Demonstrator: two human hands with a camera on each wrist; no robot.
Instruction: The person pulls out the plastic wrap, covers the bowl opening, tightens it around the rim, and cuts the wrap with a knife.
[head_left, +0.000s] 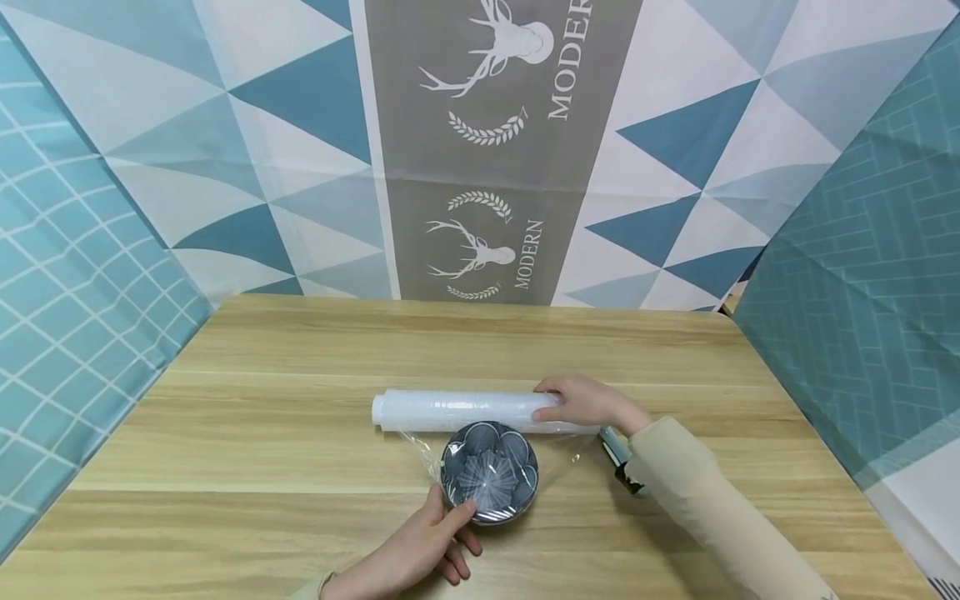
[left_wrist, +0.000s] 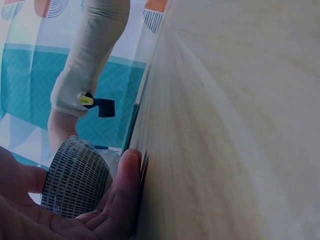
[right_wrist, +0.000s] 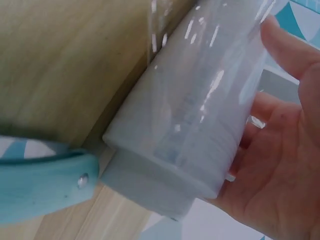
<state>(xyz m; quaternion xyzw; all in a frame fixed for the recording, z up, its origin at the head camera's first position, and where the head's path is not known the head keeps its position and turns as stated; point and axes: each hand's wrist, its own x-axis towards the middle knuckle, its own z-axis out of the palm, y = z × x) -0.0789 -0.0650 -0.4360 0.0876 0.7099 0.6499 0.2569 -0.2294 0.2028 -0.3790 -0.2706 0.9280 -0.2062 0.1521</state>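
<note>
A dark patterned bowl (head_left: pixel 489 483) stands on the table with clear film across its top. My left hand (head_left: pixel 423 542) holds its near left side, thumb over the rim; in the left wrist view the bowl's speckled outer wall (left_wrist: pixel 75 177) shows between thumb and fingers. Behind the bowl lies a white roll of plastic wrap (head_left: pixel 457 408), from which loose film runs toward the bowl. My right hand (head_left: pixel 581 402) grips the roll near its right end; in the right wrist view thumb and fingers lie along one side of the roll (right_wrist: pixel 185 110).
A teal tool (right_wrist: pixel 47 187) with a rivet lies by the roll's right end, partly under my right forearm in the head view; its kind is unclear. The wooden table (head_left: pixel 225 467) meets a patterned cloth backdrop (head_left: pixel 480 167) behind, with teal cloths at both sides.
</note>
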